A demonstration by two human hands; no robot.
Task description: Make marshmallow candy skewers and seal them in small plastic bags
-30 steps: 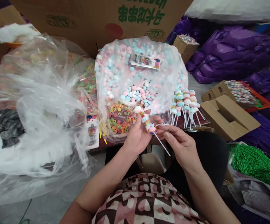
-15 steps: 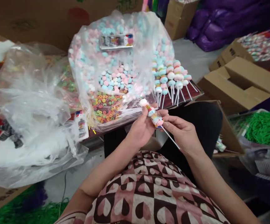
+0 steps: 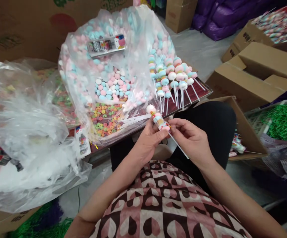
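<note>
My left hand and my right hand are both closed on one candy skewer, a white stick strung with a white marshmallow, coloured rings and pink and blue pieces. The left fingers pinch the stacked sweets; the right fingers grip the stick just below them, and its bare end pokes down past my right palm. Just beyond lies a clear bag of pink, blue and white marshmallows. A heap of coloured ring sweets lies at its near edge. Several finished skewers lie fanned on the dark tray.
Crumpled clear plastic bags fill the left. Cardboard boxes stand at the right, one holding more skewers. Purple bags lie at the back, green shredded material at the right. A large cardboard sheet stands behind.
The view has swung right and down, so the bags and tray sit further left. Both hands stay on the skewer; the sweets sit tighter together near its top.
</note>
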